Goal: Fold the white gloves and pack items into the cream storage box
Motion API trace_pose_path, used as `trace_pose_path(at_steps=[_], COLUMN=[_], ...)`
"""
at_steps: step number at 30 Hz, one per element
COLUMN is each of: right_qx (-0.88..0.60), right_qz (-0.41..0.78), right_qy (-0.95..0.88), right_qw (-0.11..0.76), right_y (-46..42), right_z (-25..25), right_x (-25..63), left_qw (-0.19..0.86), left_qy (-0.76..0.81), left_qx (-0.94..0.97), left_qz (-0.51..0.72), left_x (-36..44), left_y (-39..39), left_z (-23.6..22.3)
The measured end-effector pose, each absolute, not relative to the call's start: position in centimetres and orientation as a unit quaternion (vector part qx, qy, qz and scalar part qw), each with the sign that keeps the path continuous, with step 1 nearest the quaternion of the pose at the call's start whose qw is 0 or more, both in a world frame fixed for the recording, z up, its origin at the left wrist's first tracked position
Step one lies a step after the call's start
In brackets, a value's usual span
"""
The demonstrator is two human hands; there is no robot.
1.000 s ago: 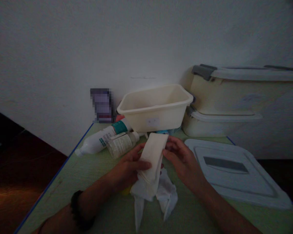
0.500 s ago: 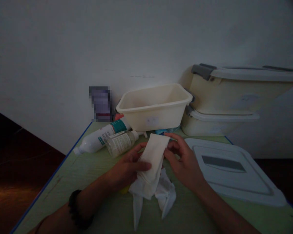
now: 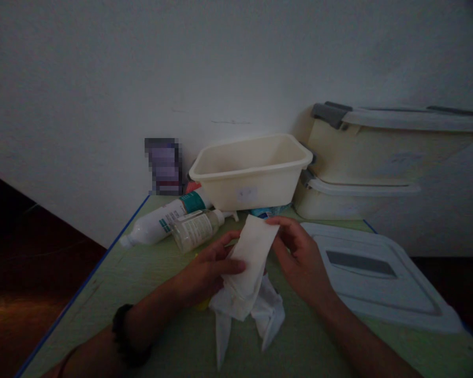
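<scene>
A folded white tissue [image 3: 250,249] is held above the table in front of me, its long side slanting up to the right. My left hand [image 3: 208,270] is closed on its left edge, thumb lying across the top and fingers hidden behind. At the upper right corner, my right hand [image 3: 299,257] pinches the tissue between thumb and fingers. Below the folded part hang loose white pointed ends [image 3: 270,312], thin and crumpled; whether they are tissue or wrapper I cannot tell. A small yellow thing [image 3: 203,304] shows partly behind my left hand.
Beyond my hands stands an open cream bin [image 3: 256,181]. Left of it lie a white bottle [image 3: 153,223] with a green band and a clear pump bottle [image 3: 195,231]. A white lid [image 3: 378,278] lies to the right, and two lidded boxes [image 3: 362,152] are stacked behind it.
My right hand has shifted slightly to the right, and the tissue's top corner has moved and bent that way with it. The left hand stays nearly in place.
</scene>
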State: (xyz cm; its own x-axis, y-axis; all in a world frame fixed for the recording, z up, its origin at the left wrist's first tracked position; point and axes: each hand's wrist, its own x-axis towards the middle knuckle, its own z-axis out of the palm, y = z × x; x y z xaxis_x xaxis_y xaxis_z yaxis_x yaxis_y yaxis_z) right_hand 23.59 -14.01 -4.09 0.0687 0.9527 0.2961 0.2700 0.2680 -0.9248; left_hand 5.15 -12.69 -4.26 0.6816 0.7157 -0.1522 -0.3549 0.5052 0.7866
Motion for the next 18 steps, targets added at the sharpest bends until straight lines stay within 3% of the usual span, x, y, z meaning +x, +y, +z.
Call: trace_pose_path(at_steps=[18], right_qx=[-0.501], right_qz=[0.436], right_qy=[-0.588], right_qw=[0.462], right_y=[-13.57], right_z=[-3.84], right_x=[23.93], left_qw=[0.843], left_qy=[0.236], left_qx=[0.359], left_qz=[0.325], left_x=[5.31], left_y=[-12.82], left_z=[-4.09])
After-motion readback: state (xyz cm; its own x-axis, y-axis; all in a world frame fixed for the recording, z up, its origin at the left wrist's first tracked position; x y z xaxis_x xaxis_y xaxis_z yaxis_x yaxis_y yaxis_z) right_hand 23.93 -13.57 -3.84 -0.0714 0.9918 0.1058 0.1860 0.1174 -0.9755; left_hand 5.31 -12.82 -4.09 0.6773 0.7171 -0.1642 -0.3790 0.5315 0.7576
